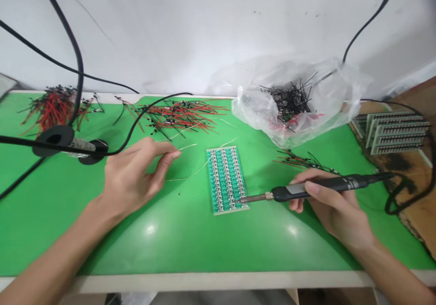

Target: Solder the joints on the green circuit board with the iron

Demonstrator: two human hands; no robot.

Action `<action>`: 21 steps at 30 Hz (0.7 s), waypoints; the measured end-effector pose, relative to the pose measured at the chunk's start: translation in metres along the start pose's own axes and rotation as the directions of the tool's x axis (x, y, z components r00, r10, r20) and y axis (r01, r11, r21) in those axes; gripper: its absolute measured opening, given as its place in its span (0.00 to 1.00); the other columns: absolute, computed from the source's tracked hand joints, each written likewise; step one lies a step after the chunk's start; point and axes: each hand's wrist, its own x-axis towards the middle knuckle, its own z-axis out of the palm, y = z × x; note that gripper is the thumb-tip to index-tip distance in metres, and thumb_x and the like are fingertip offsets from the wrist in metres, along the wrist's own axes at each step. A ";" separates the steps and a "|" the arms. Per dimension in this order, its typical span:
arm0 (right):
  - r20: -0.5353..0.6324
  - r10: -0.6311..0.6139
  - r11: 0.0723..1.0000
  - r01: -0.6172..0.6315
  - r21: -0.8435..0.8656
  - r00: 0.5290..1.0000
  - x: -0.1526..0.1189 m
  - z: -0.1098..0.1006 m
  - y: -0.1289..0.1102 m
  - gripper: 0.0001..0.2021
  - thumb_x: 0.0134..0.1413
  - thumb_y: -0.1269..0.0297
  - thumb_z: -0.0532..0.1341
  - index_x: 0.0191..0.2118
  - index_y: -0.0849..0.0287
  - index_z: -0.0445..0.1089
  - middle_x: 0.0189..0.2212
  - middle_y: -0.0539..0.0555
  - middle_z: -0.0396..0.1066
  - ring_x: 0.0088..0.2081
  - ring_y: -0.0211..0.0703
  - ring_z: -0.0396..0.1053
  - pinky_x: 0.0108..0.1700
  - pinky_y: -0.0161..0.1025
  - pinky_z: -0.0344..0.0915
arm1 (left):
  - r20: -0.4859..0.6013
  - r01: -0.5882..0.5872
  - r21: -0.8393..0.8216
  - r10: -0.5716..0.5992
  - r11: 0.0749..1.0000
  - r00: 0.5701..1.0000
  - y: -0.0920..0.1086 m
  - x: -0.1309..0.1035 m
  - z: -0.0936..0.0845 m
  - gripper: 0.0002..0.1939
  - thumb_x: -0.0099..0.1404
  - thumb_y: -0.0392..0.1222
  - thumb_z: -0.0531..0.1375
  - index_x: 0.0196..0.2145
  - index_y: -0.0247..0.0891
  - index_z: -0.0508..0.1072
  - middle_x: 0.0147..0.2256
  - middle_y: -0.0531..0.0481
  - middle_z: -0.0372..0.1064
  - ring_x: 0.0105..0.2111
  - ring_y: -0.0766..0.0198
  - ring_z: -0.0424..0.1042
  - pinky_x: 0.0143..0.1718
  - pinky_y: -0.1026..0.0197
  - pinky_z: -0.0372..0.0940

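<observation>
A green circuit board panel [220, 182] with rows of small metal parts lies on the green mat. My right hand [330, 205] is closed round the handle of a soldering iron [286, 192]. The iron's tip is over the lower right part of the panel; whether it touches I cannot tell. To the left of the panel, my left hand [139, 173] pinches a thin solder wire [187, 147] between thumb and forefinger. Loose loops of the wire cross the mat and reach the panel's top edge. A black spool [78, 146] wound with solder lies left of this hand.
Bundles of red and black wires [184, 114] lie along the back, with another heap [56, 107] at far left. A clear plastic bag [252, 105] holds black wires. Stacked boards [397, 132] stand at right on brown cardboard. Black cables [80, 60] hang across the left side.
</observation>
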 end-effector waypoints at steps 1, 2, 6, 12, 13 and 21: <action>0.001 -0.002 1.000 0.002 0.000 1.000 0.000 0.000 0.000 0.06 0.55 0.61 0.68 0.34 0.56 0.81 0.22 0.54 0.80 0.22 0.42 0.77 0.23 0.33 0.72 | -0.008 -0.044 -0.024 0.043 0.999 0.999 0.003 -0.001 0.000 0.04 0.68 0.33 0.62 0.40 0.38 0.71 0.28 0.56 0.72 0.24 0.71 0.67 0.25 0.66 0.61; 0.004 -0.003 1.000 0.003 -0.002 1.000 0.000 0.000 0.001 0.06 0.55 0.62 0.67 0.34 0.57 0.81 0.22 0.54 0.80 0.23 0.42 0.77 0.24 0.33 0.72 | -0.001 -0.103 -0.063 0.103 0.993 0.995 0.006 -0.002 0.000 0.05 0.67 0.32 0.63 0.40 0.37 0.71 0.29 0.55 0.72 0.24 0.71 0.66 0.24 0.66 0.60; 0.006 -0.010 1.000 0.010 -0.010 1.000 -0.001 -0.001 0.003 0.06 0.55 0.62 0.68 0.34 0.59 0.80 0.22 0.53 0.79 0.22 0.41 0.75 0.23 0.34 0.72 | 0.066 -0.302 -0.209 0.322 0.930 0.944 0.022 -0.009 0.002 0.08 0.64 0.29 0.63 0.40 0.34 0.70 0.33 0.51 0.77 0.26 0.69 0.68 0.24 0.65 0.63; 0.040 -0.030 0.999 0.031 -0.020 0.999 0.000 -0.002 0.005 0.06 0.55 0.62 0.68 0.35 0.59 0.80 0.24 0.53 0.80 0.23 0.41 0.76 0.23 0.35 0.72 | 0.128 -0.349 -0.324 0.406 0.879 0.905 0.033 -0.015 0.006 0.09 0.65 0.28 0.61 0.43 0.33 0.70 0.30 0.50 0.76 0.24 0.67 0.66 0.23 0.62 0.61; 0.052 -0.028 0.999 0.029 -0.024 0.998 0.000 -0.003 0.005 0.06 0.56 0.62 0.68 0.36 0.59 0.80 0.24 0.53 0.80 0.23 0.41 0.76 0.24 0.35 0.73 | 0.140 -0.342 -0.335 0.405 0.878 0.903 0.033 -0.015 0.006 0.09 0.65 0.28 0.61 0.43 0.33 0.70 0.29 0.51 0.75 0.23 0.66 0.66 0.22 0.62 0.61; 0.087 -0.018 0.996 0.025 -0.085 0.996 0.000 -0.006 0.007 0.07 0.56 0.61 0.68 0.38 0.57 0.80 0.24 0.53 0.81 0.25 0.43 0.78 0.26 0.37 0.75 | 0.168 -0.357 -0.348 0.432 0.867 0.886 0.034 -0.013 0.004 0.06 0.68 0.31 0.60 0.43 0.34 0.69 0.27 0.52 0.74 0.24 0.65 0.69 0.26 0.60 0.63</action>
